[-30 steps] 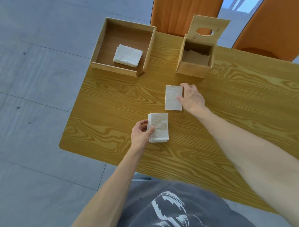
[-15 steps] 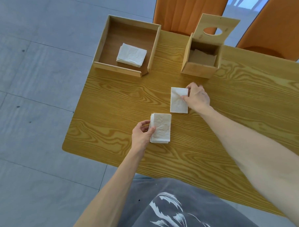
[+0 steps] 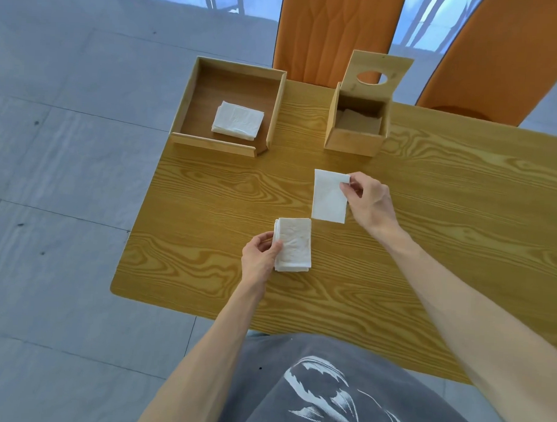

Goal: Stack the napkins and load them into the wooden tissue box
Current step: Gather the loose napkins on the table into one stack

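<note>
Napkins sit in 3 places: a stack (image 3: 293, 245) pinched at its left edge by the left hand (image 3: 258, 256) near the table's (image 3: 204, 271) left edge, 1 single napkin (image 3: 329, 195) gripped at its top right corner by the right hand (image 3: 368, 200), and a pile (image 3: 238, 123) in the tray (image 3: 214, 144) at the far left corner. Bare wood separates them from the open wooden tissue box (image 3: 353, 142) at the far edge.

Bare table (image 3: 462, 219) between hands and tissue box (image 3: 353, 140).

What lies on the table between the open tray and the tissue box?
Nothing: the head view shows only bare table between the tray and the tissue box.
</note>
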Motion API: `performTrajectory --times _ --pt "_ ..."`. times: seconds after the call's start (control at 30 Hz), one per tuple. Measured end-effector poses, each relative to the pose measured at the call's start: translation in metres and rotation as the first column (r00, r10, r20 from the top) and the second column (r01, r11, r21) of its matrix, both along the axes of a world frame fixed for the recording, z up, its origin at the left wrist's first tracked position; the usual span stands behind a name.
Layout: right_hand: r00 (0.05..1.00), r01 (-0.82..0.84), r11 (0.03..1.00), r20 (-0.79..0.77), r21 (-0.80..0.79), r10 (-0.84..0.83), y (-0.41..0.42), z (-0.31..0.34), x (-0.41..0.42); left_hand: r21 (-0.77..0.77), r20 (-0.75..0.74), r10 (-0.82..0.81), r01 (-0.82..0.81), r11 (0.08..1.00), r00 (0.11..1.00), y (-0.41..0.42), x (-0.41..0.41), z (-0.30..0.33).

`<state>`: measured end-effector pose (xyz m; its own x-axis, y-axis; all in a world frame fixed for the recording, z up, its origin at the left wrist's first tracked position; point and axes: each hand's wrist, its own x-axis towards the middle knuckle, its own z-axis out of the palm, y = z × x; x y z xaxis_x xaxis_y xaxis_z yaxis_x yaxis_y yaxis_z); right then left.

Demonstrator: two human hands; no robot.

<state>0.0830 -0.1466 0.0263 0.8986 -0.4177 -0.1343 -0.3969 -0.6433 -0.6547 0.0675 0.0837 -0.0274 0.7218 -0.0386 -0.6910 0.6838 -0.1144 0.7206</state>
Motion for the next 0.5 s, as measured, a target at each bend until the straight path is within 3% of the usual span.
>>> performTrajectory --times 0.13,0.2,0.37,0.5 --pt "0.997 -0.008 0.929 -0.063 0.371 0.034 0.003 0.011 -0.009 -0.002 0.010 0.002 -0.002 1.000 1.000 0.000 -0.001 -0.001" --pt "0.986 -0.026 0.875 -0.132 0.483 0.102 0.011 0.008 -0.016 0.001 0.020 0.001 -0.001 1.000 1.000 0.001 -0.002 -0.002" --pt "0.935 -0.034 0.793 -0.260 0.608 0.240 0.038 -0.015 -0.030 0.005 0.028 0.006 -0.006 1.000 1.000 0.002 -0.003 -0.002" --pt "0.929 0.019 0.794 -0.304 0.608 0.211 0.051 -0.033 -0.037 0.007 0.035 0.003 -0.004 1.000 0.999 0.001 -0.005 -0.002"
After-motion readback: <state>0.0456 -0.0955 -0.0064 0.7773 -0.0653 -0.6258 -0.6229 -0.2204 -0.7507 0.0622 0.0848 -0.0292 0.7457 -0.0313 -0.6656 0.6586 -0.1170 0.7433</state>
